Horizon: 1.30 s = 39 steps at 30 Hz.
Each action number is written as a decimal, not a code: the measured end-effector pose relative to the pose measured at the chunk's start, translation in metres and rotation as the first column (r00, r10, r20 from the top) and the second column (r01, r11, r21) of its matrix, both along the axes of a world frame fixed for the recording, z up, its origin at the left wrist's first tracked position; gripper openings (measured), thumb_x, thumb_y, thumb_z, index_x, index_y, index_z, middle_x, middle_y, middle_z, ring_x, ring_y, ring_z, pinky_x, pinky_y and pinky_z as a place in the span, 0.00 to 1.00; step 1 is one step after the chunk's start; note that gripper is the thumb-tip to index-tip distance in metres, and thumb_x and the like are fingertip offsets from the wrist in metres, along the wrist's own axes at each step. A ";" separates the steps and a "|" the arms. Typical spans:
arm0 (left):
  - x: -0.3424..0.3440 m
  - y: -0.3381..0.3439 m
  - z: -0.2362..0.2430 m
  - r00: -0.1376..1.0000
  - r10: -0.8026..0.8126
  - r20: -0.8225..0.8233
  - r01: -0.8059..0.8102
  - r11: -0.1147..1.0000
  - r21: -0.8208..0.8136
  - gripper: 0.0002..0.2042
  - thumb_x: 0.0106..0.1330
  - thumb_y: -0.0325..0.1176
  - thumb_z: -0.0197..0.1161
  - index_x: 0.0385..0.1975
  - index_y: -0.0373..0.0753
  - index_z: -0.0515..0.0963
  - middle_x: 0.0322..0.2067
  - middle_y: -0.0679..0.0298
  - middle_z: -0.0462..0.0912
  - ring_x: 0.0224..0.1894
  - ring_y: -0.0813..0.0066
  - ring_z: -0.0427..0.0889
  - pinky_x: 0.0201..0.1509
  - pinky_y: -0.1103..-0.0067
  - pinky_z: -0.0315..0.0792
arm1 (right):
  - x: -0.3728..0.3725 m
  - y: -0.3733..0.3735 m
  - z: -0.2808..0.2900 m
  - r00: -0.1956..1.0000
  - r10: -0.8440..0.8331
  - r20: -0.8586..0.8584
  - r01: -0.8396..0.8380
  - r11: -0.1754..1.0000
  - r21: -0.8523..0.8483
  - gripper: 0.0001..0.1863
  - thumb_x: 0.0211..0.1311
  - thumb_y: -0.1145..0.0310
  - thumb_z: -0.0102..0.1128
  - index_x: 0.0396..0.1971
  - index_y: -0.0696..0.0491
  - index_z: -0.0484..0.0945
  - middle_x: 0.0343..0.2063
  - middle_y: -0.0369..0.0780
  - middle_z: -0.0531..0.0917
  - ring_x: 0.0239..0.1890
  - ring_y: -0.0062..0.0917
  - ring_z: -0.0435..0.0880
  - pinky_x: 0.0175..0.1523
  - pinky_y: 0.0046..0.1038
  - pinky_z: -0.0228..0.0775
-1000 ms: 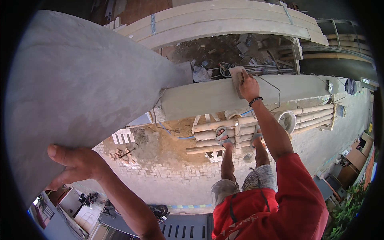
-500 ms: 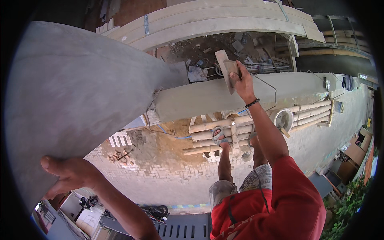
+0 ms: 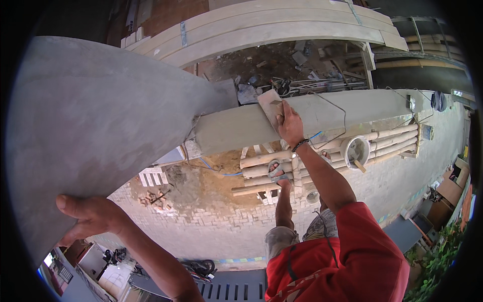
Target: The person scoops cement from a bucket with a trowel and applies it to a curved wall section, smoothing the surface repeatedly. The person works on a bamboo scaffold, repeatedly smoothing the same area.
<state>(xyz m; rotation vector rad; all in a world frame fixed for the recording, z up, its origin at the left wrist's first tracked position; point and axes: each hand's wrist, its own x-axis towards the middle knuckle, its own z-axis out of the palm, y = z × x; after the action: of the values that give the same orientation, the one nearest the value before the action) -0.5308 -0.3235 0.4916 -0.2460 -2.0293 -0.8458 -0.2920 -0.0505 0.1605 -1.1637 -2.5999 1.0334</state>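
Note:
My left hand (image 3: 90,216) grips the lower edge of a large, smooth grey plastered surface (image 3: 103,113), thumb spread on its face. My right hand (image 3: 290,126) holds a flat rectangular trowel (image 3: 266,103) by its handle, its blade lying across a long grey plastered beam (image 3: 226,128). The blade's top end reaches past the beam's upper edge. Bent wire rods (image 3: 344,121) hang over the beam to the right of my hand.
My sandalled feet (image 3: 275,171) stand on a bamboo pole platform (image 3: 392,141). A white bucket (image 3: 346,153) with a stick inside sits on it. Pale curved boards (image 3: 271,32) run above the beam, with rubble behind. Paving, a motorbike (image 3: 198,267) and plants lie far below.
My right hand and the trowel have moved left along the beam from further right, tilting and coming down lower. My left hand stays on the same edge.

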 end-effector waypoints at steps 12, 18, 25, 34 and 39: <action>0.003 -0.002 -0.001 0.999 0.034 -0.016 -0.033 0.997 0.075 0.54 0.61 0.47 0.62 0.63 0.30 0.20 0.55 0.41 0.50 0.54 0.53 0.66 0.51 0.68 0.77 | 0.071 0.018 0.016 0.933 -0.361 -0.008 0.360 0.931 -0.057 0.27 0.51 0.73 0.62 0.53 0.58 0.65 0.41 0.54 0.79 0.43 0.50 0.78 0.49 0.42 0.70; -0.003 -0.004 -0.003 0.998 -0.041 -0.038 0.043 0.998 0.039 0.49 0.61 0.46 0.62 0.63 0.30 0.27 0.53 0.40 0.53 0.52 0.54 0.68 0.50 0.71 0.78 | 0.006 -0.059 0.009 0.997 -0.044 0.063 0.044 0.999 0.002 0.26 0.51 0.73 0.56 0.53 0.57 0.64 0.43 0.51 0.77 0.45 0.48 0.75 0.51 0.43 0.66; -0.008 -0.014 -0.002 0.996 0.010 -0.084 -0.011 1.000 -0.017 0.43 0.61 0.46 0.63 0.60 0.30 0.37 0.49 0.44 0.53 0.50 0.56 0.68 0.48 0.71 0.79 | 0.031 -0.086 0.028 0.963 -0.226 -0.146 0.210 0.970 -0.119 0.28 0.52 0.72 0.61 0.53 0.57 0.61 0.39 0.53 0.78 0.41 0.52 0.77 0.47 0.44 0.69; -0.001 -0.003 0.002 1.000 0.011 -0.008 -0.011 0.999 -0.036 0.52 0.62 0.46 0.62 0.64 0.32 0.22 0.55 0.37 0.53 0.55 0.55 0.68 0.56 0.70 0.72 | 0.100 0.027 -0.004 0.890 -0.455 0.010 0.446 0.877 0.179 0.27 0.52 0.71 0.60 0.50 0.59 0.61 0.36 0.58 0.77 0.37 0.56 0.77 0.42 0.46 0.69; -0.005 -0.008 -0.001 0.997 0.014 -0.071 -0.015 1.000 -0.020 0.52 0.59 0.52 0.61 0.63 0.30 0.27 0.52 0.44 0.49 0.52 0.52 0.67 0.47 0.67 0.80 | 0.092 0.035 -0.021 0.866 -0.499 -0.042 0.490 0.827 0.276 0.26 0.53 0.72 0.58 0.52 0.59 0.62 0.35 0.57 0.78 0.37 0.54 0.78 0.42 0.47 0.69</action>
<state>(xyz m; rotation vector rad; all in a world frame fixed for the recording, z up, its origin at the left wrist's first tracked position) -0.5355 -0.3312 0.4906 -0.2690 -1.9729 -0.7966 -0.2002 -0.0160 0.1395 -1.6540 -2.1687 0.5221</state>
